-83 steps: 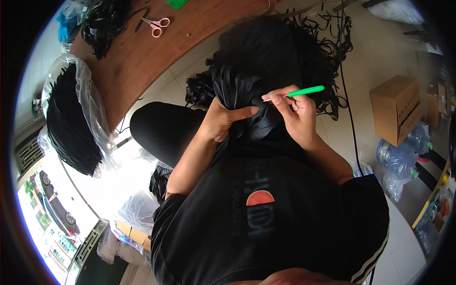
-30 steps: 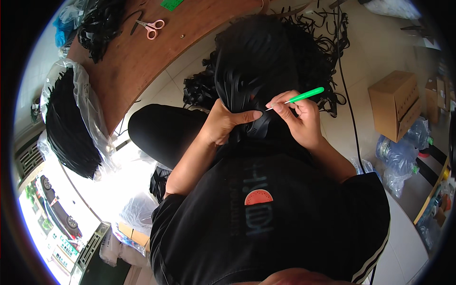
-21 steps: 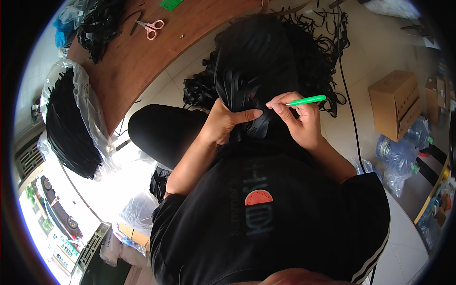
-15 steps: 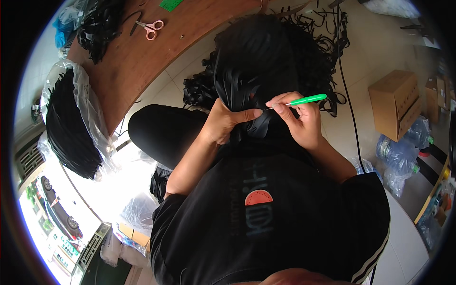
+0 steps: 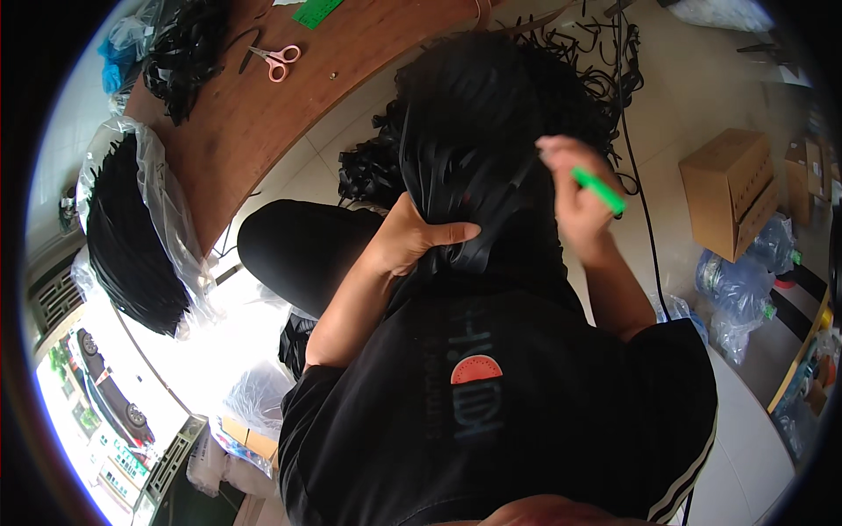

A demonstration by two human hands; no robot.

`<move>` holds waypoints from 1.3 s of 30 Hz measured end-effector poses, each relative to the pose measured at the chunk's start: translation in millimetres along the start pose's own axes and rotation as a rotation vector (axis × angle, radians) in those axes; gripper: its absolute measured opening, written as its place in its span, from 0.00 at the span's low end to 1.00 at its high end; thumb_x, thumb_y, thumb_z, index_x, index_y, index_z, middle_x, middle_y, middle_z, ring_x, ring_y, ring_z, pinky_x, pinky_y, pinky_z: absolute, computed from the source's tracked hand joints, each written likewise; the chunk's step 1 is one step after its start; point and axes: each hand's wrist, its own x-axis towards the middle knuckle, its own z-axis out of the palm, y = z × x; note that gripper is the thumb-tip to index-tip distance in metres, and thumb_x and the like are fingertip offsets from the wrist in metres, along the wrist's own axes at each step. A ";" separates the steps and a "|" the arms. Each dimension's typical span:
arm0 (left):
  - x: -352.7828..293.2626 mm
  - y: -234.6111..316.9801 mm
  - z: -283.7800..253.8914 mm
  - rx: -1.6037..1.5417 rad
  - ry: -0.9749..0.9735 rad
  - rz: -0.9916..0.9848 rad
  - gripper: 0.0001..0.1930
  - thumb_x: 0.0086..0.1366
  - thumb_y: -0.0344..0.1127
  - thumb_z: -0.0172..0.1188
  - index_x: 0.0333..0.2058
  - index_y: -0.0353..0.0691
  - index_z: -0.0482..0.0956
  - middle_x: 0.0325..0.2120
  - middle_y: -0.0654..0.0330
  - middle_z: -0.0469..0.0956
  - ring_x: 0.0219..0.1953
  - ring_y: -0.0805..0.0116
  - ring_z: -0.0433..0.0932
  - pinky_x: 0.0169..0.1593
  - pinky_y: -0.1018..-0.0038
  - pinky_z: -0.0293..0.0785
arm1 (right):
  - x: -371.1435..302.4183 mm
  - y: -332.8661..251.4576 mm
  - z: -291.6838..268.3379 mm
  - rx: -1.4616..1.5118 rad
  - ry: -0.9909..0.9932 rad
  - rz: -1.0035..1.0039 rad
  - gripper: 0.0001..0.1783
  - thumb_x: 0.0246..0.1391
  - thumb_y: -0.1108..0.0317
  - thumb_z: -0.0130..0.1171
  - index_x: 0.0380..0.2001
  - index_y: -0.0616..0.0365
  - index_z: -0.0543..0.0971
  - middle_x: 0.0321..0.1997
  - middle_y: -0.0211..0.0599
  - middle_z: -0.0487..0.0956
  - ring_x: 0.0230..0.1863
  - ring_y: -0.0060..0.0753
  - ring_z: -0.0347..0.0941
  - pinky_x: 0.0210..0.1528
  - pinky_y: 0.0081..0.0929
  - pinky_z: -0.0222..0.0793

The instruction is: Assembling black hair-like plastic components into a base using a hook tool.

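Note:
Over my lap lies a thick bundle of flat black strips (image 5: 465, 167). My left hand (image 5: 408, 235) is closed on its near end, thumb pressed across the strips. To the right of the bundle and apart from it is my right hand (image 5: 579, 193), smeared by motion. It grips a slim tool with a green handle (image 5: 599, 189); the thin metal shaft seen a moment ago cannot be made out now.
On the brown table (image 5: 246, 114) at upper left lie pink-handled scissors (image 5: 279, 61) and a green card (image 5: 316, 12). Another bundle of black strips (image 5: 136, 237) sits in clear plastic at left. Loose black strips (image 5: 364, 167) cover floor beyond my lap. Cardboard boxes (image 5: 724, 193) stand at right.
My right hand has moved away from the strips, rightward and slightly up, carrying the green-handled tool, whose handle has turned. My left hand keeps its hold, slightly lower.

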 end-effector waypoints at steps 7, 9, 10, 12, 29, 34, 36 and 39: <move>-10.2 -8.1 -66.0 0.383 -0.150 -0.303 0.37 0.42 0.25 0.77 0.54 0.35 0.72 0.47 0.61 0.75 0.50 0.68 0.72 0.58 0.75 0.64 | 86.8 123.1 -132.5 -0.527 0.884 0.252 0.13 0.60 0.66 0.60 0.32 0.69 0.80 0.27 0.41 0.83 0.30 0.28 0.81 0.37 0.21 0.77; -10.6 -14.9 -78.7 0.383 -0.144 -0.295 0.37 0.42 0.26 0.77 0.54 0.35 0.72 0.47 0.61 0.75 0.51 0.67 0.72 0.59 0.74 0.63 | 86.2 143.3 -145.9 -0.649 0.814 0.302 0.13 0.59 0.64 0.61 0.32 0.67 0.81 0.25 0.39 0.83 0.28 0.27 0.80 0.34 0.21 0.76; -10.5 -15.4 -82.1 0.384 -0.144 -0.290 0.38 0.42 0.26 0.77 0.55 0.35 0.72 0.48 0.61 0.76 0.51 0.67 0.72 0.60 0.74 0.62 | 84.6 151.7 -149.1 -0.776 0.742 0.352 0.14 0.59 0.62 0.62 0.33 0.65 0.82 0.23 0.36 0.83 0.26 0.25 0.79 0.32 0.20 0.75; -13.7 -6.9 -74.1 0.335 -0.122 -0.258 0.38 0.42 0.26 0.77 0.55 0.35 0.72 0.49 0.60 0.76 0.52 0.66 0.72 0.61 0.74 0.62 | 82.6 142.1 -124.1 -0.846 0.625 0.469 0.15 0.60 0.58 0.60 0.36 0.62 0.82 0.25 0.34 0.83 0.25 0.23 0.77 0.30 0.22 0.73; -4.4 -21.8 -119.8 -0.149 0.328 -0.412 0.28 0.70 0.50 0.52 0.55 0.29 0.72 0.48 0.52 0.78 0.50 0.65 0.77 0.57 0.74 0.69 | 24.6 214.7 -0.6 0.669 0.728 0.943 0.20 0.47 0.75 0.71 0.21 0.47 0.67 0.27 0.29 0.79 0.29 0.23 0.71 0.38 0.22 0.68; -0.8 -38.6 -144.9 0.126 0.372 -0.255 0.33 0.70 0.52 0.54 0.59 0.25 0.65 0.53 0.49 0.74 0.56 0.64 0.72 0.61 0.74 0.64 | 53.8 155.4 -5.7 0.442 0.278 1.143 0.16 0.55 0.51 0.65 0.28 0.49 0.73 0.34 0.30 0.80 0.33 0.22 0.72 0.39 0.22 0.68; 6.2 -42.0 -148.4 0.214 0.420 -0.201 0.35 0.69 0.52 0.54 0.61 0.24 0.62 0.56 0.47 0.72 0.58 0.63 0.70 0.62 0.74 0.61 | 57.7 146.8 -0.1 0.388 0.147 1.192 0.21 0.55 0.43 0.62 0.34 0.50 0.75 0.35 0.27 0.79 0.36 0.22 0.72 0.39 0.22 0.68; 12.5 -36.4 -140.9 0.269 0.451 -0.061 0.39 0.69 0.54 0.54 0.63 0.22 0.56 0.60 0.45 0.67 0.62 0.62 0.64 0.65 0.73 0.56 | 50.4 160.5 8.2 0.145 0.124 1.075 0.29 0.52 0.37 0.62 0.36 0.54 0.76 0.42 0.29 0.76 0.46 0.20 0.69 0.52 0.29 0.64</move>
